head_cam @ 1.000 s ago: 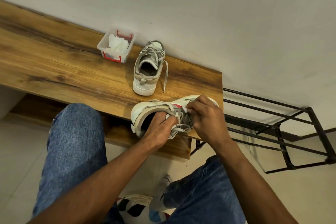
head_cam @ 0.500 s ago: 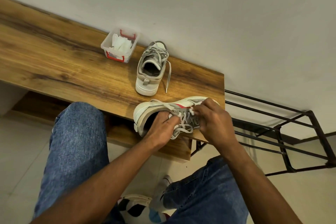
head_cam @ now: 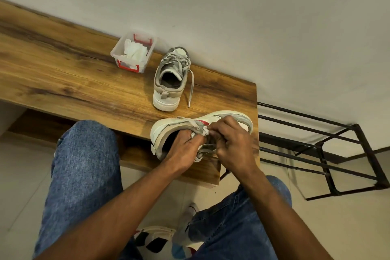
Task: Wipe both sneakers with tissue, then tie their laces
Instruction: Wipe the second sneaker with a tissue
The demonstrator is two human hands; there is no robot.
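Two hands on the near sneaker (head_cam: 168, 131), at the front right corner of the bench (head_cam: 63, 82). Half a second back, right hand lower on the laces; a second back, about where it is now. Now lifted toward the tongue, fingertips pinching a grey lace (head_cam: 200, 129) just above the eyelets. Little else moved: near sneaker on its side as before, far sneaker (head_cam: 168, 82) and tub (head_cam: 135, 53) where they were. Probably a loop or a crossing being drawn tight, so tying under way on this shoe, knot not yet visibly finished.

Left hand (head_cam: 185, 150): knuckles up, wrist over the bench edge, fingers curled down at the mouth of the shoe and onto the laces, steadying it; exact hold hidden under the knuckles. Right hand (head_cam: 234, 143): bent at the wrist, back of hand toward the camera, fingers bunched and closed on the lace beside the red stripe. Both forearms reaching in from below, between the knees.

Far sneaker upright, toe to the wall, one lace end trailing loose on the wood, so probably untied. Tissue (head_cam: 135, 51) crumpled in the tub beside it, near the wall. Wiping apparently over; second shoe yet to lace.
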